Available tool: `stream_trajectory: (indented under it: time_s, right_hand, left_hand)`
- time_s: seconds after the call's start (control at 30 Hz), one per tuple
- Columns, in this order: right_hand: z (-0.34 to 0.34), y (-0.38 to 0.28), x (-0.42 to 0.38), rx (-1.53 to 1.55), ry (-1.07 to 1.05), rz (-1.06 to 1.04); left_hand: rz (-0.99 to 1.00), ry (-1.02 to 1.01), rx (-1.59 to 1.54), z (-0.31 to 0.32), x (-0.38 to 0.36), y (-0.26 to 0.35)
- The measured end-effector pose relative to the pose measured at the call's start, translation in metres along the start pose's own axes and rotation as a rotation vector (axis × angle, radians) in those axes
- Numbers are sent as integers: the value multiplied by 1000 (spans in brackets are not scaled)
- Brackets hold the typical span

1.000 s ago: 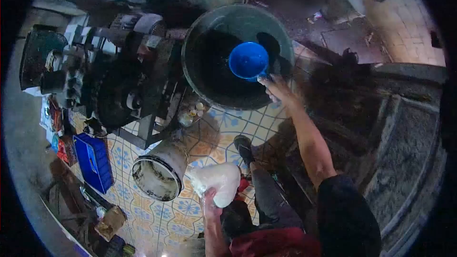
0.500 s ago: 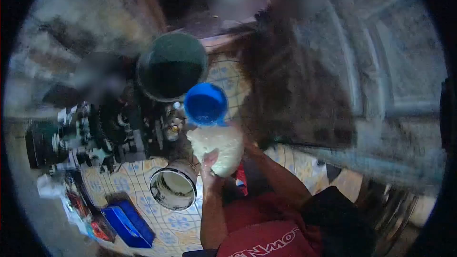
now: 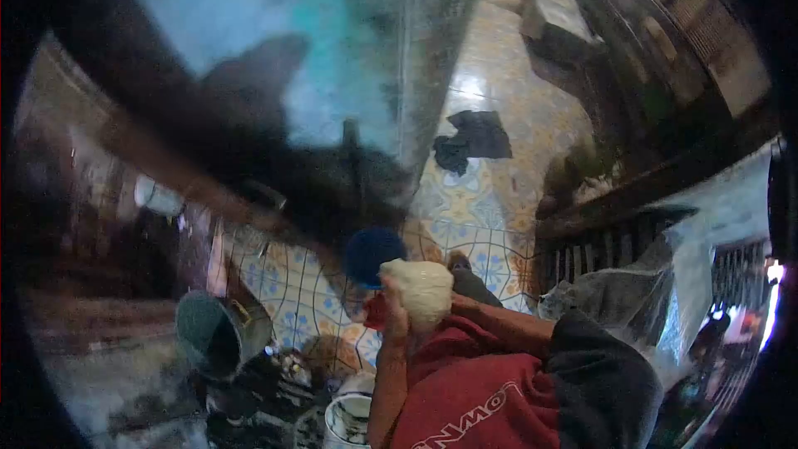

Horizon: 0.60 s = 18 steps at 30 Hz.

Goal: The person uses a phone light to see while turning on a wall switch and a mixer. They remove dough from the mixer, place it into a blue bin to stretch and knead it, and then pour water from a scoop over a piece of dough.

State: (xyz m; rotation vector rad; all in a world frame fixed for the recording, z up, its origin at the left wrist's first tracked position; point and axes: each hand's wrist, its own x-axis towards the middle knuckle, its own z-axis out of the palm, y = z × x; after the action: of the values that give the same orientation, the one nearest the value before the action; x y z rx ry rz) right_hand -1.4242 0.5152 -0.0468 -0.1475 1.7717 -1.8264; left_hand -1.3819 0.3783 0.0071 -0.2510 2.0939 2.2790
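Note:
My left hand point(image 3: 396, 308) is closed on the left side of a pale, rounded bag point(image 3: 422, 293), its contents not clear. My right hand point(image 3: 460, 303) reaches the bag's other side, its fingers hidden behind it. Just beyond the bag is a blue round plastic bowl point(image 3: 374, 256), overlapping the bag's upper left edge. What supports the bowl is hidden.
A dark green bucket point(image 3: 206, 337) and a pale bucket point(image 3: 349, 411) stand at lower left beside dark clutter. A door-like panel point(image 3: 349, 75) rises ahead. Dark cloth point(image 3: 474, 137) lies on the patterned tile floor point(image 3: 482, 199). Wooden furniture point(image 3: 582, 75) stands to the right.
My view has swung to the right, toward a doorway and tiled floor. The buckets have shifted to the lower left. The bag and blue bowl have stayed in front of me.

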Motion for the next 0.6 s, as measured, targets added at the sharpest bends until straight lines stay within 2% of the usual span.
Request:
stream_trajectory:
  time_s: [0.07,0.17,0.2,0.27,0.3,0.37,0.43,0.53,0.6]
  right_hand:
    - [-69,4,-11,28,170,-40]
    - [-173,19,-20,63,366,-78]
    - [-208,22,-22,79,420,-84]
    - [-277,27,-16,103,501,-94]
    - [-308,32,-16,112,538,-98]
    - [-364,35,-10,125,592,-104]
    - [-414,27,11,118,641,-131]
    - [-488,13,48,76,683,-185]
    - [-533,-9,83,49,689,-209]
  left_hand:
    - [251,-230,560,53,33,2]
    - [-46,-575,709,152,87,24]
    - [40,-683,864,180,104,23]
    - [-8,-757,966,241,150,26]
    - [-148,-733,920,270,169,27]
    - [-347,-560,607,330,197,29]
    - [-409,-251,100,381,238,37]
    - [-548,-172,-65,433,301,43]
    - [-345,-192,-44,456,352,23]
